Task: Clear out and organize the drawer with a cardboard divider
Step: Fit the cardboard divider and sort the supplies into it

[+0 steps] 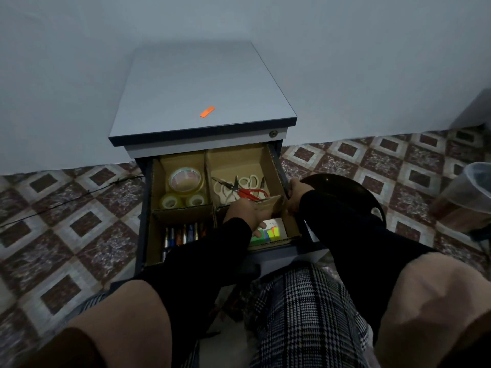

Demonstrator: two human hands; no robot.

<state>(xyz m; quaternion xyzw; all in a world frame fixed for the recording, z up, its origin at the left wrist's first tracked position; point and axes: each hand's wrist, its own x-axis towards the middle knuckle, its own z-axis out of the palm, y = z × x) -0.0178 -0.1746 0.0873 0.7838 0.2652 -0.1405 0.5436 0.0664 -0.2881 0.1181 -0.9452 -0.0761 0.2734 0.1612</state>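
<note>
The open drawer point(147, 197) of a grey cabinet holds a cardboard divider point(210, 181) that makes four compartments. Tape rolls point(184, 179) fill the far left one, batteries point(183, 235) the near left, red and white scissors point(239, 188) the far right, colourful sticky notes point(272, 232) the near right. My left hand point(245, 212) grips the divider's crosswise cardboard wall point(272, 204) between the two right compartments. My right hand point(296, 193) holds that wall's right end against the drawer's side. Dark sleeves cover both wrists.
An orange eraser-like piece point(207, 111) lies on the cabinet top point(196, 83). A black round stool point(345, 192) stands right of the drawer, a clear plastic container point(467, 195) farther right. A black cable point(66, 200) runs over the tiled floor at left. My knees fill the foreground.
</note>
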